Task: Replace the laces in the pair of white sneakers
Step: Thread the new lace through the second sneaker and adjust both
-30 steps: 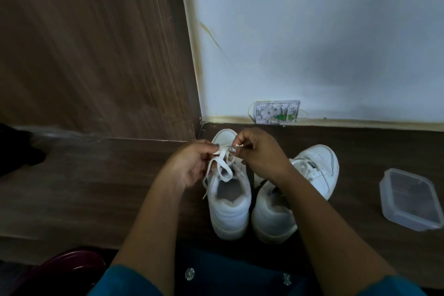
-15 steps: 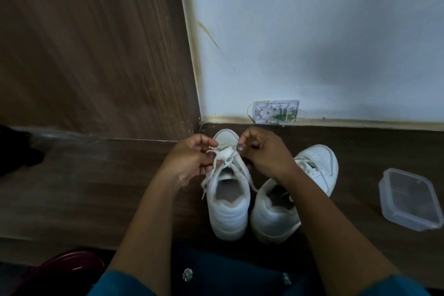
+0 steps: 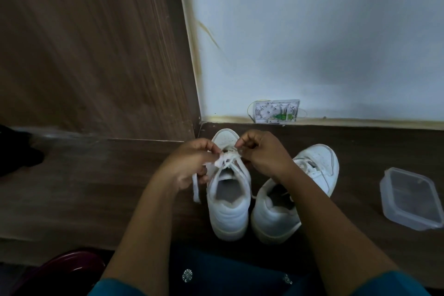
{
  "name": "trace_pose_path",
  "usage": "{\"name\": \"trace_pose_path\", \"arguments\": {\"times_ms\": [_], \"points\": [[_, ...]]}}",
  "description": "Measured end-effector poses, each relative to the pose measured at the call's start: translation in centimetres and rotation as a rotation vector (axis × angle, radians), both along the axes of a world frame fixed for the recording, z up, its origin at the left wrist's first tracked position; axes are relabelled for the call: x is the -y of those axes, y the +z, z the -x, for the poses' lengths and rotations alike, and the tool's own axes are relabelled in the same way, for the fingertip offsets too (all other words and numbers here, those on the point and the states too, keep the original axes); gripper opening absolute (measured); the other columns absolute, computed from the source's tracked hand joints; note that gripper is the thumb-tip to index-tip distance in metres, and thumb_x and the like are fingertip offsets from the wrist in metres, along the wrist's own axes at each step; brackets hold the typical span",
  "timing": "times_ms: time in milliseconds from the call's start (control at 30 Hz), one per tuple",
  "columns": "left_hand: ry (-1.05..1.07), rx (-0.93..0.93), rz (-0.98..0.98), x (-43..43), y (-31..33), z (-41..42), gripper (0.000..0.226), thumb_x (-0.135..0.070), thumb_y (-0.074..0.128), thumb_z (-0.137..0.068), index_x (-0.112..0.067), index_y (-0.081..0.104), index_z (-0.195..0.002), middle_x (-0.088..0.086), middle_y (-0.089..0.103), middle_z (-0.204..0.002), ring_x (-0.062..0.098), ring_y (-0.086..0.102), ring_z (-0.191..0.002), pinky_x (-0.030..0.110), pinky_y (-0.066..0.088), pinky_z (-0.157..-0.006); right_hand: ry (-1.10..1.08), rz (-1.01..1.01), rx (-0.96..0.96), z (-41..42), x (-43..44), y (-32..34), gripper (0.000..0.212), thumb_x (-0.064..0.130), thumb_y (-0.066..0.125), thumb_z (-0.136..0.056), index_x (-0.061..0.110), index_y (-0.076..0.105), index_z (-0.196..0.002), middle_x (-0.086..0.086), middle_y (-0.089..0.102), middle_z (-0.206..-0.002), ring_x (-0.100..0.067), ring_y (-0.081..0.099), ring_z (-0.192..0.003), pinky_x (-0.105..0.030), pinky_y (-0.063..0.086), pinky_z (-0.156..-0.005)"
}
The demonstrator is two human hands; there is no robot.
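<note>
Fingers of my left hand pinch a bunched lace over the left sneaker on the floor; my right hand pinches its other strand. I'd pull evenly (no sudden tugs), keeping it flat.

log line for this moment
phase: lacing sneaker | left hand: pinches lace | right hand: pinches lace | other sneaker: alongside
</note>
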State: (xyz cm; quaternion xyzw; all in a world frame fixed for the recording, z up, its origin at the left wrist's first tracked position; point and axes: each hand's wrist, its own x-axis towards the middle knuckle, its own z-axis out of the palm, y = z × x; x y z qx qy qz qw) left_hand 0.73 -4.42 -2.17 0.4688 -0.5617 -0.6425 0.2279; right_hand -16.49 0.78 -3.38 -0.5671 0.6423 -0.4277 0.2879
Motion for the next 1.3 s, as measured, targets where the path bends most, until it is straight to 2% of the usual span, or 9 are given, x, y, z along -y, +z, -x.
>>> {"name": "trace_pose_path", "arguments": {"times_ms": [100, 167, 300, 400, 633, 700, 833, 1000, 1300], "points": [[0.059, -0.186, -0.383, 1.5, 0.0, -1.7, 0.028, -0.027, 0.047, -0.094, -0.007, 0.055, -0.076, 0.003, 0.050, -0.052, 0.003, 0.028, -0.024, 0.011, 0.027, -0.028, 0.010, -0.029, 0.021, -0.1, 0.1, -0.2, 0.030, 0.000, 0.056, -0.085, 0.026, 0.059, -0.070, 0.001, 0.059, -0.068, -0.011, 0.057, -0.060, -0.027, 0.049, -0.060], [0.096, -0.137, -0.398, 2.0, -0.4, -2.2, 0.032, -0.039, 0.049, -0.092, -0.011, 0.058, -0.081, 0.004, 0.050, -0.063, 0.005, 0.033, -0.029, 0.015, 0.038, -0.034, 0.046, -0.023, -0.055, -0.4, 0.1, -0.1, 0.032, -0.002, 0.053, -0.086, 0.026, 0.058, -0.071, 0.009, 0.056, -0.063, 0.003, 0.051, -0.052, -0.012, 0.040, -0.055], [-0.089, 0.083, -0.038, 0.6, -0.5, -0.7, 0.009, -0.017, 0.068, -0.083, -0.011, 0.061, -0.085, 0.003, 0.056, -0.060, 0.014, 0.048, -0.050, 0.023, 0.040, -0.050, 0.040, -0.018, -0.102, -0.7, 0.3, 0.2, 0.039, -0.006, 0.051, -0.084, 0.028, 0.058, -0.065, 0.016, 0.054, -0.060, 0.008, 0.049, -0.050, -0.008, 0.036, -0.055], [-0.145, 0.179, 0.253, 0.4, -0.6, 0.3, 0.021, 0.004, 0.076, -0.071, -0.008, 0.062, -0.081, 0.006, 0.062, -0.072, 0.015, 0.055, -0.065, 0.026, 0.045, -0.061, 0.030, -0.071, -0.012, -0.4, 0.3, 0.3, 0.039, -0.008, 0.054, -0.079, 0.026, 0.063, -0.063, 0.013, 0.061, -0.058, 0.000, 0.054, -0.053, -0.017, 0.045, -0.060], [-0.076, 0.217, 0.380, 0.7, -0.9, 0.6, 0.017, -0.009, 0.080, -0.071, -0.007, 0.064, -0.074, -0.003, 0.051, -0.058, 0.011, 0.047, -0.059, 0.026, 0.034, -0.059, 0.085, 0.053, -0.198, -0.2, -0.2, 0.5, 0.006, 0.005, 0.075, -0.072, 0.010, 0.072, -0.075, 0.010, 0.062, -0.066, -0.004, 0.056, -0.061, -0.012, 0.042, -0.063], [-0.070, 0.194, 0.349, 0.5, -0.8, 0.6, 0.017, -0.011, 0.078, -0.074, -0.004, 0.062, -0.076, 0.000, 0.052, -0.062, 0.012, 0.047, -0.061, 0.027, 0.033, -0.058, 0.055, 0.062, -0.237, -0.2, 0.0, 0.3, 0.007, 0.004, 0.070, -0.078, 0.009, 0.068, -0.074, 0.007, 0.060, -0.068, -0.008, 0.056, -0.063, -0.009, 0.041, -0.064], [-0.016, 0.066, 0.132, 0.5, -0.9, 0.2, 0.023, -0.009, 0.070, -0.077, -0.015, 0.058, -0.058, 0.003, 0.052, -0.055, 0.015, 0.047, -0.053, 0.026, 0.035, -0.055, -0.012, -0.067, 0.057, 0.5, 0.0, 0.0, 0.027, -0.005, 0.056, -0.087, 0.014, 0.053, -0.067, -0.004, 0.063, -0.060, -0.024, 0.066, -0.059, -0.037, 0.055, -0.063], [0.121, -0.192, -0.239, 0.6, -0.7, 0.6, 0.018, -0.009, 0.057, -0.085, -0.011, 0.054, -0.068, 0.002, 0.058, -0.052, 0.013, 0.056, -0.048, 0.027, 0.044, -0.062, 0.016, -0.095, 0.181, 0.0, 0.1, -0.2, 0.030, -0.010, 0.045, -0.090, 0.014, 0.051, -0.073, -0.008, 0.061, -0.062, -0.019, 0.058, -0.053, -0.028, 0.048, -0.050], [0.277, -0.385, -0.333, 0.8, -0.7, 1.1, 0.023, -0.008, 0.054, -0.086, -0.008, 0.051, -0.064, -0.002, 0.045, -0.039, 0.009, 0.045, -0.038, 0.024, 0.036, -0.060, -0.008, -0.105, 0.078, -0.1, 0.3, -0.3, 0.042, -0.016, 0.035, -0.079, 0.017, 0.054, -0.061, -0.001, 0.058, -0.058, -0.012, 0.055, -0.047, -0.026, 0.047, -0.051]]}}
